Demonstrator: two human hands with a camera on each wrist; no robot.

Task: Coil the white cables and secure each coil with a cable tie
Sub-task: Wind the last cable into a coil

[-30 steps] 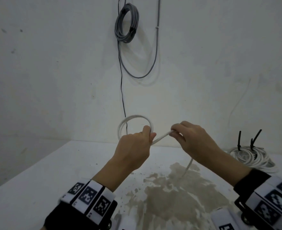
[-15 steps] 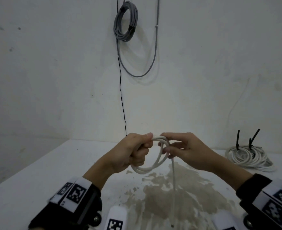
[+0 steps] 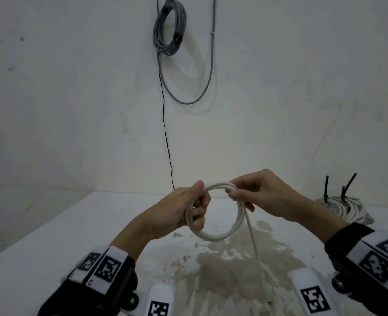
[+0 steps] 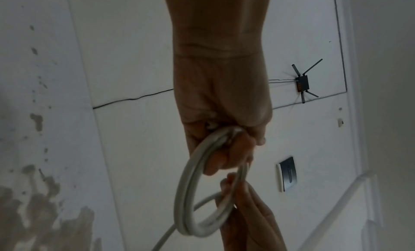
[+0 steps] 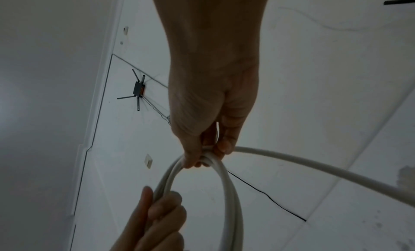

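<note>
The white table (image 3: 51,233) has a large brownish stain (image 3: 229,270) with worn paint at about 6 o'clock, near the front edge. At about 3 o'clock, close to the wall, a bundle of coiled white cables (image 3: 345,208) lies on it, with black cable ties (image 3: 343,190) standing up.

White cable (image 3: 215,236) over a white table (image 3: 51,242) with a brown stain (image 3: 222,270). Grey coil (image 3: 169,27) and thin black wire (image 3: 165,124) on the white wall (image 3: 63,99) — black ties (image 3: 326,187) on white coils (image 3: 345,207). Wristbands (image 3: 101,267) — black-and-white square codes.
</note>
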